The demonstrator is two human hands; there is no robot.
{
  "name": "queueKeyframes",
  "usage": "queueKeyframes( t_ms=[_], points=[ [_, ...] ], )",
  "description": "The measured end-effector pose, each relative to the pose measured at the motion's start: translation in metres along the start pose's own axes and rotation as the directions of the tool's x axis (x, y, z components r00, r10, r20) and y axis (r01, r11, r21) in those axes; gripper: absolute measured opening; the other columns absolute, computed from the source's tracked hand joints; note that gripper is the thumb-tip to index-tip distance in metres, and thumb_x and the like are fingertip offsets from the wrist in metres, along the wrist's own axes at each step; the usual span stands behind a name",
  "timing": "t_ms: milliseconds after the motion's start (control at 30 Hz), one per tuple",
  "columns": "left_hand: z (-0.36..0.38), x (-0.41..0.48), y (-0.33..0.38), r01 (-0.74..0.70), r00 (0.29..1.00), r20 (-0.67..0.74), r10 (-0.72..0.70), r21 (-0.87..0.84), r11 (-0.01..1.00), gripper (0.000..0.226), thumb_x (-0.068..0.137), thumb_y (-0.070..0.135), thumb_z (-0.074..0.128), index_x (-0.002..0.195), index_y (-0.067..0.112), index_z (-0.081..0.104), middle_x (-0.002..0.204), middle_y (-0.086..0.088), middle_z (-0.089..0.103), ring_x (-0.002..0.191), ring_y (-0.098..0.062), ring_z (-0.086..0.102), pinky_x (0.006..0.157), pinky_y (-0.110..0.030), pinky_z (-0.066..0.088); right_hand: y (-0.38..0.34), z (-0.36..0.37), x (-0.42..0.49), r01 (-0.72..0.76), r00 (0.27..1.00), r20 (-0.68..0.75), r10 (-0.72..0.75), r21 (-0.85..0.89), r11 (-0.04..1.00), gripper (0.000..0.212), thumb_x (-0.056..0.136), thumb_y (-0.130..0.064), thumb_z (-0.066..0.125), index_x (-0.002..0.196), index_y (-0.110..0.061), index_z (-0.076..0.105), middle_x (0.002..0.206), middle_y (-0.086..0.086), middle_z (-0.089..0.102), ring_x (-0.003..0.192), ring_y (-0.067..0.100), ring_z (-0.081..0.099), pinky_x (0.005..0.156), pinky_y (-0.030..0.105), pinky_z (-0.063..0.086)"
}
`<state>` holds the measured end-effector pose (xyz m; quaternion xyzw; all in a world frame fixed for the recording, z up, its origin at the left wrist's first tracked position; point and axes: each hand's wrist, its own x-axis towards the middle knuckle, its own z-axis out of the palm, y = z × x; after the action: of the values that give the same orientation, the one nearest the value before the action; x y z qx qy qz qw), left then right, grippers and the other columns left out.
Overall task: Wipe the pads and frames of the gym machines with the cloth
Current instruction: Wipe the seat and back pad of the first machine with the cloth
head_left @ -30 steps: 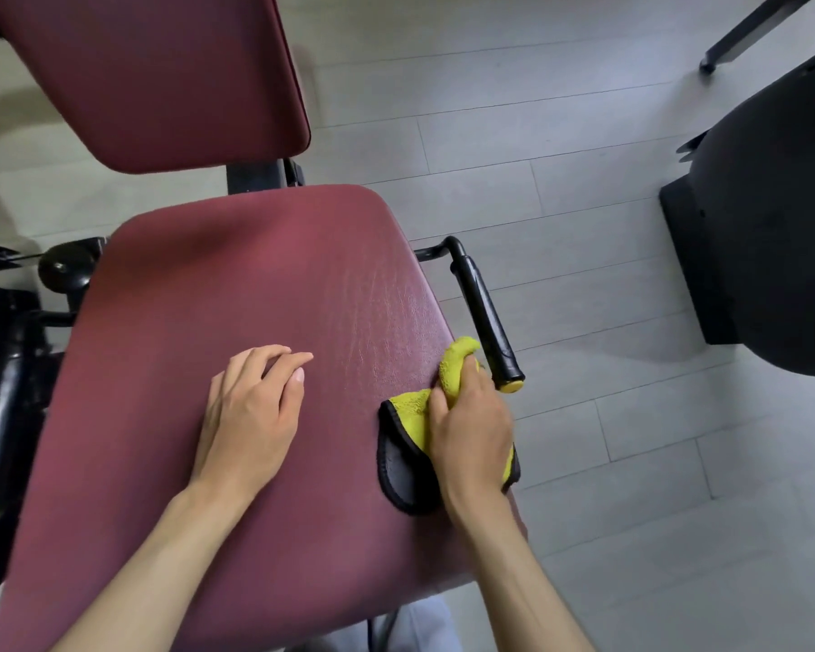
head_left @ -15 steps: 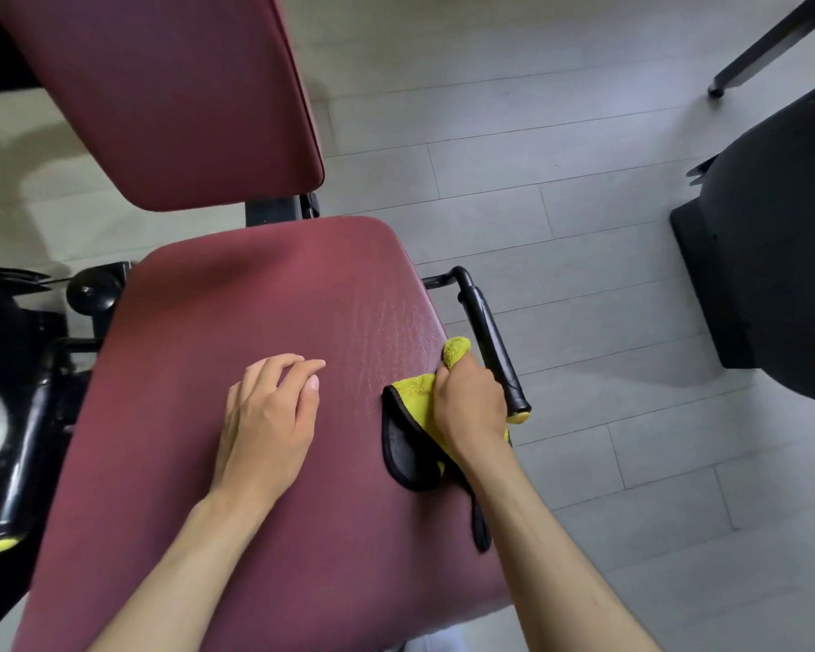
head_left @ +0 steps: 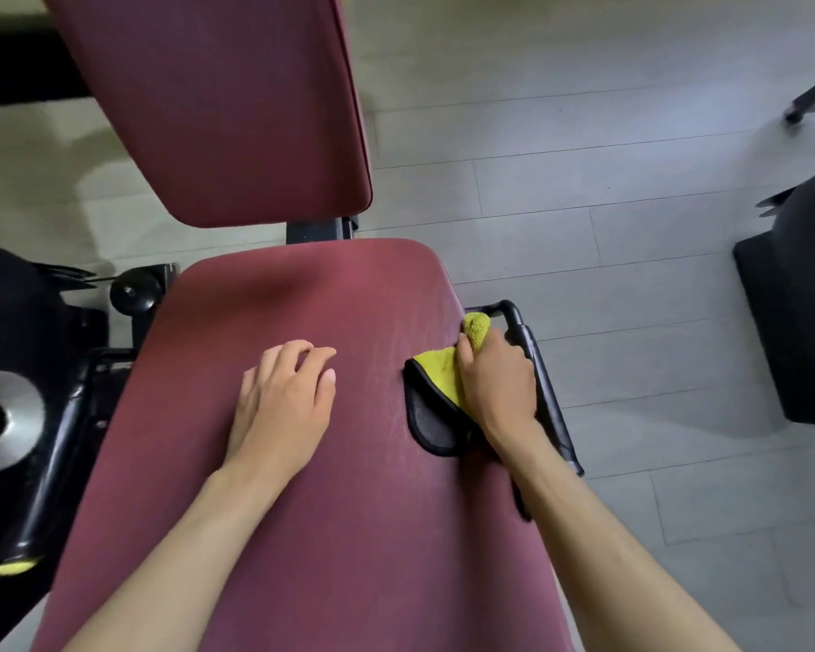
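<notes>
Maroon seat pad (head_left: 349, 534), right hand (head_left: 497, 383) gripping cloth (head_left: 436, 369) (partly hidden beneath)

The seat (head_left: 349, 534) lies bare between the left hand (head_left: 283, 402) and the cloth (head_left: 436, 388), and bare again from the hands up to its far edge. Behind that edge the back pad (head_left: 217, 101) rises, with only a narrow gap holding a post (head_left: 318, 228). On the right the handle (head_left: 550, 407) runs just beside the seat edge; the right hand (head_left: 497, 383), gripping the cloth, fills the space between them. Beyond the handle the floor (head_left: 631, 256) is open up to a black machine (head_left: 801, 322). On the left a knob (head_left: 135, 289) and black frame (head_left: 62, 440) crowd the seat edge. Both forearms (head_left: 184, 548) cross the near half of the seat, leaving a bare wedge between them.
</notes>
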<state>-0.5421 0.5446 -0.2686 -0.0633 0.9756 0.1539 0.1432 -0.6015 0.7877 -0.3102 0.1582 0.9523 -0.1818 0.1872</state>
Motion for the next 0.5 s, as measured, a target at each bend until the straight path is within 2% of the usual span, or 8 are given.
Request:
queueKeyframes(
  t_ms=[133,233,367,500],
  points=[
    [-0.014,0.032,-0.001,-0.009,1.0,0.03,0.007,0.057,0.998,0.034,0.104,0.032,0.046,0.136,0.027,0.059,0.137,0.002,0.053,0.13,-0.023,0.045,0.105,-0.045,0.039,0.025,-0.01,-0.03,-0.037,0.996,0.079,0.04,-0.042,0.998,0.049,0.103,-0.053,0.043,0.116,-0.009,0.059,0.098,0.025,0.068,0.094,0.046,0.063,0.078,0.047,0.048],
    [-0.019,0.056,-0.001,-0.031,0.999,0.045,0.027,0.093,0.995,0.036,0.104,0.032,0.045,0.137,0.028,0.058,0.139,0.002,0.052,0.13,-0.023,0.045,0.106,-0.044,0.038,0.017,-0.011,-0.029,-0.07,0.992,0.104,0.075,-0.052,0.996,0.048,0.105,-0.052,0.041,0.115,-0.008,0.057,0.103,0.026,0.068,0.099,0.046,0.062,0.08,0.047,0.046],
    [-0.014,0.081,-0.008,-0.031,0.998,0.064,0.025,0.11,0.993,0.037,0.105,0.034,0.041,0.14,0.029,0.055,0.14,0.004,0.051,0.129,-0.023,0.046,0.105,-0.043,0.038,-0.005,-0.002,0.002,-0.074,0.996,0.06,0.072,0.028,0.997,0.047,0.106,-0.05,0.038,0.113,-0.008,0.057,0.104,0.024,0.069,0.099,0.046,0.062,0.077,0.046,0.041],
    [-0.004,0.094,-0.025,0.006,0.998,0.06,-0.013,0.116,0.993,0.037,0.105,0.035,0.041,0.139,0.03,0.054,0.139,0.004,0.052,0.127,-0.023,0.048,0.102,-0.045,0.041,-0.038,0.019,0.061,-0.025,1.0,0.011,0.025,0.024,0.999,0.049,0.107,-0.051,0.038,0.114,-0.006,0.056,0.107,0.024,0.069,0.102,0.046,0.063,0.076,0.045,0.04]
  ],
)
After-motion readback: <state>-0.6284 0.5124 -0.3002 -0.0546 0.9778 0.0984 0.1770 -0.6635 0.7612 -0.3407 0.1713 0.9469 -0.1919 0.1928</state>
